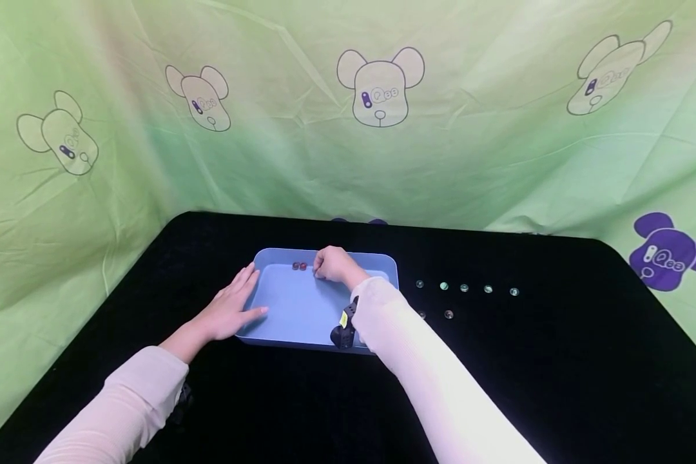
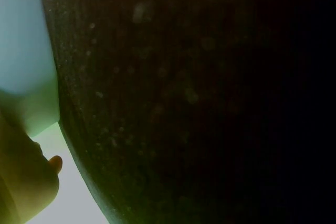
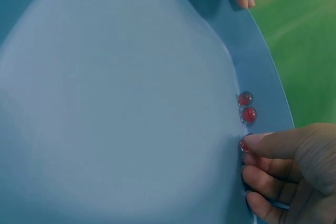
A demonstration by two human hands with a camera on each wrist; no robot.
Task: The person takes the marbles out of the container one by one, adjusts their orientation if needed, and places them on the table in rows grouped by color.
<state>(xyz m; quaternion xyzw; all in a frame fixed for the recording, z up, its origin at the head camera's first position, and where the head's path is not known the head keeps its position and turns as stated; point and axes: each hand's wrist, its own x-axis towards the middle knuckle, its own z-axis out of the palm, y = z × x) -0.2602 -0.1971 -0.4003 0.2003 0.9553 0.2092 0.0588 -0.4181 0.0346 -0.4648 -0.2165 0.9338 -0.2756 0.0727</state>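
A shallow blue tray (image 1: 290, 309) lies on the black table. Along its far inner wall sit two clear glass marbles with red inside, the first marble (image 3: 245, 98) almost touching the second marble (image 3: 249, 114). Just right of that pair, my right hand (image 1: 335, 265) pinches a third red marble (image 3: 244, 144) between thumb and forefinger, low against the wall. My left hand (image 1: 230, 305) rests on the tray's left rim with fingers straight and thumb over the edge. The left wrist view is mostly dark, showing part of a hand (image 2: 29, 182) and a pale blue surface.
Right of the tray, several glass marbles lie on the black cloth in two rows, among them a greenish marble (image 1: 444, 285) and a brownish marble (image 1: 449, 314). My right forearm partly covers the tray's near right corner. A green printed curtain (image 1: 267, 167) hangs behind the table.
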